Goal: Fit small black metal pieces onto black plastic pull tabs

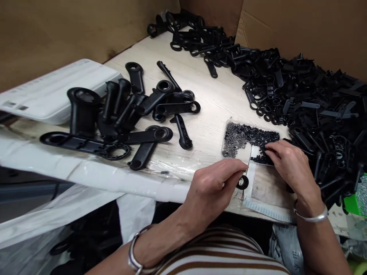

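Note:
My left hand (213,187) is closed around a black plastic part, and its ring-shaped end (242,182) shows below the fingertips. The rest of that part is hidden by the hand. A shallow clear tray (243,151) lies just beyond, holding small silvery pieces (233,133), perhaps springs, on the left and tiny black pieces (260,135) on the right. Over the tray's right side, my right hand (292,164) has thumb and forefinger pinched together among the black pieces. Whatever sits between those fingertips is too small to make out.
A big heap of black lever-like parts (304,91) covers the right and back of the table. Similar parts (143,114) lie in a looser group at left, beside a white box (63,88). Cardboard walls (301,34) enclose the back. A green container (354,202) stands far right.

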A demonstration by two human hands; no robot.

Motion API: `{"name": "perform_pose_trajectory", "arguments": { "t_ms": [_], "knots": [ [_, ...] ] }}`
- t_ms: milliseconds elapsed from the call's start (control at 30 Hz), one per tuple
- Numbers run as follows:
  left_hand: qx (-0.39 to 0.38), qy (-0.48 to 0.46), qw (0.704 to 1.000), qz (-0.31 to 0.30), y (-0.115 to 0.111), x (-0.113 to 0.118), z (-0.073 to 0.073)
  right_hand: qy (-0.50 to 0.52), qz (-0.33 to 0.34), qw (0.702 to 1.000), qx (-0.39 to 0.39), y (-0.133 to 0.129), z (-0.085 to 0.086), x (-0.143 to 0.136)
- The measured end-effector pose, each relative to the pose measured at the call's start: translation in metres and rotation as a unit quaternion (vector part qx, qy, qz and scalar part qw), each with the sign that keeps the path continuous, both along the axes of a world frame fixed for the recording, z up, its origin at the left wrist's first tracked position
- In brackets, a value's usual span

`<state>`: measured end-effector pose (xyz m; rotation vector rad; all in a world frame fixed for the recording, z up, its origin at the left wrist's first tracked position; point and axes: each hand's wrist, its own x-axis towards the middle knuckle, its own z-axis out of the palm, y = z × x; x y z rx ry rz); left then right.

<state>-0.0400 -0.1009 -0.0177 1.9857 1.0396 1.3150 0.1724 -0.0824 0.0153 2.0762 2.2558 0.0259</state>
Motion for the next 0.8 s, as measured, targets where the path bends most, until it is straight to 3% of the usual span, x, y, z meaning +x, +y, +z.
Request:
{"name": "perform_pose_trajectory", "arguments": {
  "t_ms": [200, 533, 800],
  "knots": [
    [-0.028, -0.021, 0.999, -0.002, 0.001, -0.001, 0.0, -0.051, -0.001, 0.998, -0.046, 0.012, -0.002, -0.009],
    [-0.072, -0.041, 0.996, 0.007, 0.001, -0.002, 0.0, 0.025, -0.01, 0.998, -0.057, 0.007, 0.004, -0.001],
    [-0.112, -0.056, 0.992, 0.014, 0.001, 0.0, 0.002, -0.02, 0.003, 0.995, -0.1, 0.015, 0.003, -0.014]
  ]
}}
